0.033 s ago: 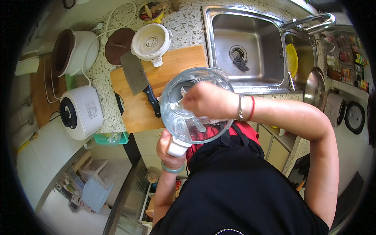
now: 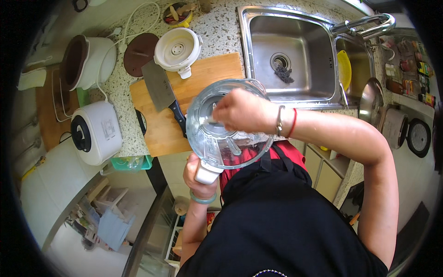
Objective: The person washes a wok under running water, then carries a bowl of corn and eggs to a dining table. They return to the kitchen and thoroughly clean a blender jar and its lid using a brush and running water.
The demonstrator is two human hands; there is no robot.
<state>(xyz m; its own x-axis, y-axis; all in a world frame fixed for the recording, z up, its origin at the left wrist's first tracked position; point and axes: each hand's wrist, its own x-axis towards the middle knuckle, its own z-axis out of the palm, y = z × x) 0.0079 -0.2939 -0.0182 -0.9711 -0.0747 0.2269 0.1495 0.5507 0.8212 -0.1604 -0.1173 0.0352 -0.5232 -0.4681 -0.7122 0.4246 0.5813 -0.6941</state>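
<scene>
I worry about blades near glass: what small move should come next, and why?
Perhaps ease the glass jar slightly rightward, away from the knife on the cutting board. In this view the knife's handle ends right by the jar's edge, while the left hand grips the jar's white handle and the right hand has its fingers bunched at the mouth.

Two hands (image 2: 242, 111) (image 2: 199, 177), one glass jug (image 2: 221, 147), one cleaver (image 2: 159, 87), one yellow colander (image 2: 344, 70), two sink basins (image 2: 307, 51) (image 2: 356, 48), one faucet (image 2: 376, 24).
</scene>
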